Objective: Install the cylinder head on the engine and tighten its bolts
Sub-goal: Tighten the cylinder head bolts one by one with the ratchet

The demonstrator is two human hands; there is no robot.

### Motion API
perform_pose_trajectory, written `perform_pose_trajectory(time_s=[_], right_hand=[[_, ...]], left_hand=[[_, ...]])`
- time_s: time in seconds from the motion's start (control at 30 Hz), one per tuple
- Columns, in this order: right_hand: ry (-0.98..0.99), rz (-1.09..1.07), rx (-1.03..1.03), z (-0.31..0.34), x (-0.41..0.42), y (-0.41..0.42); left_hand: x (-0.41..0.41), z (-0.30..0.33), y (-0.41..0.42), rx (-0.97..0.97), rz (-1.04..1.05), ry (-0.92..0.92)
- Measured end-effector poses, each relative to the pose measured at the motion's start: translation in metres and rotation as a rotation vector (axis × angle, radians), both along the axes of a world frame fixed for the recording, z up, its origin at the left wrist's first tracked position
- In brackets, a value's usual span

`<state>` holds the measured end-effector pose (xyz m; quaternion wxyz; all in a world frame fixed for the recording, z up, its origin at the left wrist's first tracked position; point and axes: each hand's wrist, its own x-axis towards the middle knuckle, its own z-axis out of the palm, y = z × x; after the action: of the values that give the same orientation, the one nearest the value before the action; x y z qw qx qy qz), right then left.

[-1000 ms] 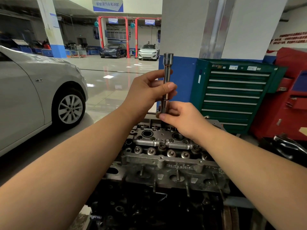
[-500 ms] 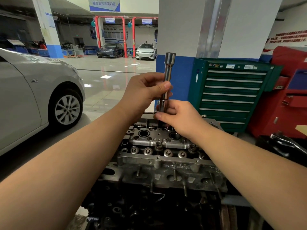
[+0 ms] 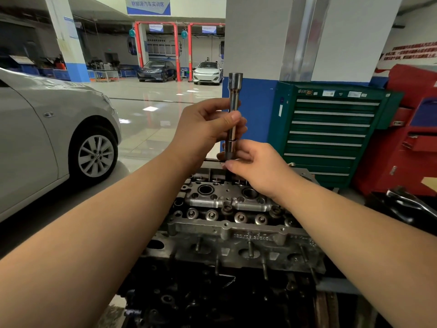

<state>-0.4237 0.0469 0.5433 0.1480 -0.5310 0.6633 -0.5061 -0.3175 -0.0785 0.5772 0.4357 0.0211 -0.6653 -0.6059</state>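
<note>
The grey cylinder head (image 3: 227, 230) sits on the dark engine block (image 3: 212, 292) in front of me. A long chrome socket extension (image 3: 234, 95) stands upright over the head's far side. My left hand (image 3: 203, 129) grips its middle between thumb and fingers. My right hand (image 3: 257, 166) pinches its lower end just above the head. The tip of the tool and the bolt under it are hidden behind my right hand.
A green tool cabinet (image 3: 331, 133) stands behind the engine, a red cabinet (image 3: 406, 138) to its right. A silver car (image 3: 47, 138) is parked at the left. A blue-and-white pillar (image 3: 260, 67) rises behind my hands. Dark tools (image 3: 406, 204) lie at the right.
Both hands and the extension have stayed almost in place; the tool sits slightly lower over the head, and my left thumb has shifted a little on the shaft.
</note>
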Motion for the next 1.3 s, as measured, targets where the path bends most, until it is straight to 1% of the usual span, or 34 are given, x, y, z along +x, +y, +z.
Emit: perform_pose_trajectory(time_s=[0.13,0.3,0.37,0.43,0.53,0.6,0.67,0.77,0.87,0.97,1.1,1.13,1.23,1.3], right_hand=[[0.018,-0.035,0.033,-0.0001,-0.0019,-0.0025],[0.042,-0.101,-0.003,-0.0014,-0.0028,-0.0037],[0.063,-0.123,-0.004,-0.0009,-0.0031,-0.0033],[0.084,-0.111,0.012,0.0003,-0.0026,-0.0024],[0.037,-0.031,0.028,0.0007,0.0002,-0.0016],[0.06,-0.055,0.048,0.0024,0.0005,-0.0015],[0.11,-0.095,0.057,0.0037,0.0013,-0.0019],[0.181,-0.145,0.043,0.0039,0.0031,-0.0024],[0.224,-0.202,0.028,0.0026,0.0031,-0.0022],[0.192,-0.174,0.027,0.0022,0.0021,-0.0002],[0.031,-0.022,-0.006,0.0,0.0027,0.0025],[0.015,-0.018,-0.003,0.0,0.0015,0.0028],[0.048,-0.088,0.011,0.0033,-0.0008,0.0024],[0.063,-0.121,0.001,0.0055,-0.0001,0.0012]], left_hand=[[0.0007,0.0003,0.0011,-0.008,-0.079,-0.006],[-0.0019,0.0012,0.0003,-0.051,0.048,-0.01],[-0.002,0.0007,-0.0015,-0.041,0.055,-0.007],[-0.0013,0.0006,-0.0011,-0.004,0.003,-0.005],[0.0003,0.0016,-0.0007,0.018,-0.106,-0.015],[0.0012,0.0034,0.0007,0.017,-0.121,-0.009],[0.001,0.0037,0.0033,-0.005,-0.091,-0.011],[-0.0009,0.0018,0.0035,-0.08,0.024,-0.032],[-0.0002,0.0019,0.0005,-0.059,0.071,-0.027],[0.0009,0.0022,0.0014,-0.028,0.017,-0.026],[0.0023,0.0012,0.0026,-0.001,-0.079,-0.028],[0.0027,0.0009,0.0028,-0.001,-0.104,-0.033],[0.0039,0.0011,0.0064,-0.002,-0.162,-0.044],[0.0034,0.0018,0.008,-0.049,-0.104,-0.044]])
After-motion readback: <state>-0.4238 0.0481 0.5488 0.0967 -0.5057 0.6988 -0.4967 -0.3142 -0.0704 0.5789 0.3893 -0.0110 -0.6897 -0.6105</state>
